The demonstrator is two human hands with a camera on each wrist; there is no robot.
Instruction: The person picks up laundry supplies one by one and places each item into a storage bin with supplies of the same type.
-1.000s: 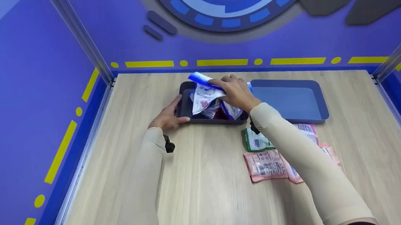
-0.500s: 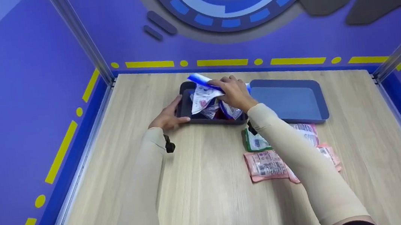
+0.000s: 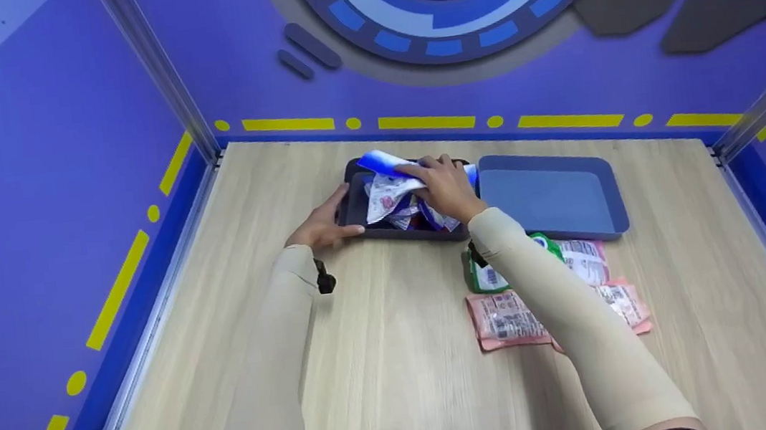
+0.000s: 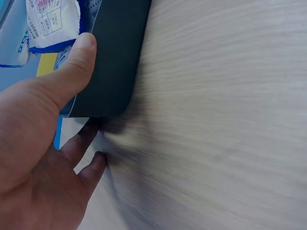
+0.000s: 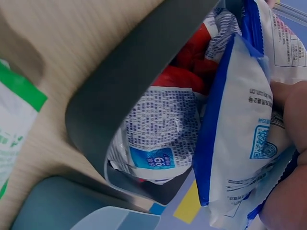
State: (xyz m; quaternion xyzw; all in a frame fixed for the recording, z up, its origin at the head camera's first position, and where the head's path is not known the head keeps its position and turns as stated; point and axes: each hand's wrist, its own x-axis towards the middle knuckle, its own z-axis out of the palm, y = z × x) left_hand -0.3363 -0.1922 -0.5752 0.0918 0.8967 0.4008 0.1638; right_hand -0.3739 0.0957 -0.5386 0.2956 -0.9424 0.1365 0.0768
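A dark grey tray (image 3: 414,233) stands near the back of the table with several snack packets in it. My left hand (image 3: 320,223) holds the tray's left end, thumb against the rim and fingers along the outer wall, as the left wrist view shows. With my right hand (image 3: 448,186) I grip a blue-and-white packet (image 5: 240,120) over the tray. Under it, a second white packet (image 3: 387,196) with blue edges sticks out at the left. A red-and-white packet (image 5: 163,124) lies inside, at the tray's right end. My right hand hides part of the contents.
A second tray (image 3: 547,196), blue-grey, stands right beside the first. In front of it lie a green-edged packet (image 3: 487,276), a pink-and-white packet (image 3: 589,260) and pink packets (image 3: 507,320), partly under my right forearm. Purple panels (image 3: 252,78) wall the table's back and sides.
My right hand and the blue-and-white packet have sunk slightly toward the tray. The right forearm has shifted a little left, uncovering more of the green packet. My left hand stays in place.
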